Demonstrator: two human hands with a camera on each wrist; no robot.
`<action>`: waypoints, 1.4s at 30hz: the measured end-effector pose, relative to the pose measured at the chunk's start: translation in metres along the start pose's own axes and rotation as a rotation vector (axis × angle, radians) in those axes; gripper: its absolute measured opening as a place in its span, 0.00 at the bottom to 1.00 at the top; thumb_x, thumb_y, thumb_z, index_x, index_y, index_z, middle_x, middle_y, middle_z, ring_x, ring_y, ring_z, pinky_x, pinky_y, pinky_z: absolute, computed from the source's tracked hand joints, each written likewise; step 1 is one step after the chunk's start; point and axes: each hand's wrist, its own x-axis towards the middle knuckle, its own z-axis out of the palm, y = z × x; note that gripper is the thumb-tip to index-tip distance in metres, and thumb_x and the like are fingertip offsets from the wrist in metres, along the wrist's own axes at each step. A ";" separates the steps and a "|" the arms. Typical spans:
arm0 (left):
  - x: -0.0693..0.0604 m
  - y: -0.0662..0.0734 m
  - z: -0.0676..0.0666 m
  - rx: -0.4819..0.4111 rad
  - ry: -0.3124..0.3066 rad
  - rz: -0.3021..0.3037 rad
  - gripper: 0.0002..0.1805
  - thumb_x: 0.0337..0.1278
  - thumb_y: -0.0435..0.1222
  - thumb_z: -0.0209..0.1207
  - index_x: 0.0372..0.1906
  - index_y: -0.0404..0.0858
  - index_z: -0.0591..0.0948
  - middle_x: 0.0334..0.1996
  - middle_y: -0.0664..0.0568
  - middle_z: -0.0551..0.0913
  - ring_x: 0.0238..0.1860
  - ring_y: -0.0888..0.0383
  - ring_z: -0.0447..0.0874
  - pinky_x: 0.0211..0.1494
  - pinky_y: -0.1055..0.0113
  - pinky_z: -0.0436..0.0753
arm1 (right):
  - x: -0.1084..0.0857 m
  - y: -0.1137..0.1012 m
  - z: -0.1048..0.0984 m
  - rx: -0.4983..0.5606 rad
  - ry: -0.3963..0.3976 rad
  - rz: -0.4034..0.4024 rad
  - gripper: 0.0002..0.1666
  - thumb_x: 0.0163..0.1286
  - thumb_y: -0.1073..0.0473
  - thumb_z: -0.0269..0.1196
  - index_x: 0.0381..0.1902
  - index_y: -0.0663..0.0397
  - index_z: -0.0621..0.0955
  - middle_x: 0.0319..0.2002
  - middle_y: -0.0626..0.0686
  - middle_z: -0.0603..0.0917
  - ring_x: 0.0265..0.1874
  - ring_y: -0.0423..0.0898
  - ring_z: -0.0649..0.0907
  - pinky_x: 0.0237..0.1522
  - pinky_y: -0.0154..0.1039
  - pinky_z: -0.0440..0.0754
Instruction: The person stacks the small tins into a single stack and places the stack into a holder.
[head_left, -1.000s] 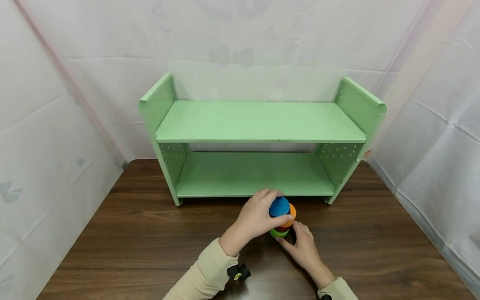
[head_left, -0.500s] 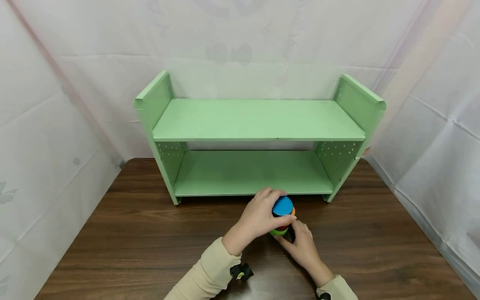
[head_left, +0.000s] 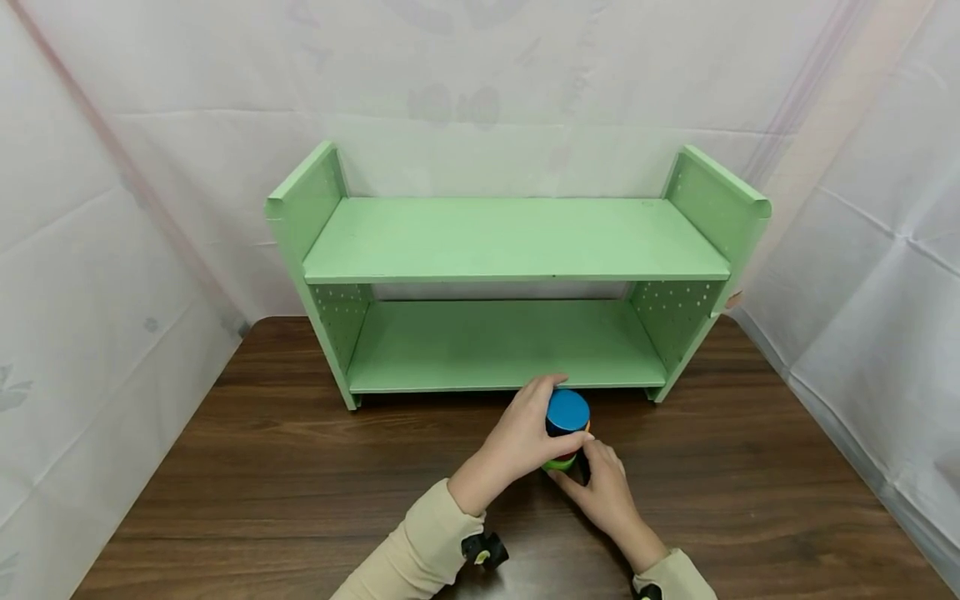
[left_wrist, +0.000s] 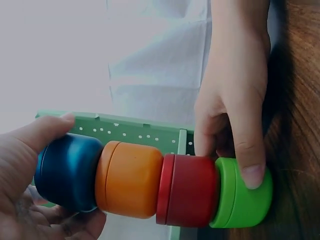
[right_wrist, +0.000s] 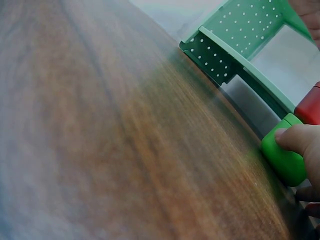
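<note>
Small lidded jars stand stacked upright on the table. In the left wrist view the stack lies sideways: blue jar (left_wrist: 72,172) on top, then orange jar (left_wrist: 131,180), red jar (left_wrist: 190,192) and green jar (left_wrist: 245,210) at the bottom. My left hand (head_left: 517,437) has its thumb and fingers curled around the blue jar, whose flat top (head_left: 567,409) shows in the head view. My right hand (head_left: 606,496) grips the green jar low down, its thumb on the side. From the head, the orange and red jars are mostly hidden behind the left thumb.
A green two-tier shelf (head_left: 517,242) stands just behind the stack on the dark wooden table (head_left: 300,492). White cloth (head_left: 480,92) hangs behind and at both sides. A small black device (head_left: 486,550) sits at the left cuff.
The blue jar has shifted right, so it now sits over the orange jar, which stuck out on the right before. My left hand moved slightly right with it; the right hand stays put.
</note>
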 end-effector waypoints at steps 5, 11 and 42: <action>-0.001 0.001 0.004 0.010 0.005 0.015 0.39 0.52 0.44 0.68 0.67 0.36 0.65 0.63 0.43 0.70 0.62 0.48 0.71 0.60 0.55 0.75 | 0.001 0.000 0.000 -0.003 0.002 0.002 0.29 0.55 0.52 0.71 0.52 0.57 0.77 0.47 0.56 0.81 0.49 0.57 0.76 0.52 0.63 0.69; 0.000 0.000 0.008 0.003 0.016 0.012 0.38 0.51 0.43 0.68 0.66 0.36 0.66 0.63 0.43 0.70 0.61 0.48 0.73 0.59 0.57 0.76 | 0.000 0.000 0.001 -0.007 0.004 -0.006 0.25 0.56 0.53 0.71 0.50 0.54 0.78 0.47 0.55 0.81 0.49 0.57 0.76 0.50 0.62 0.70; 0.011 -0.015 0.017 -0.036 0.017 0.080 0.41 0.47 0.39 0.71 0.66 0.36 0.65 0.63 0.43 0.70 0.62 0.46 0.72 0.60 0.50 0.74 | 0.001 0.000 0.000 0.008 -0.010 0.012 0.32 0.57 0.52 0.71 0.57 0.57 0.76 0.48 0.55 0.81 0.50 0.59 0.76 0.52 0.64 0.68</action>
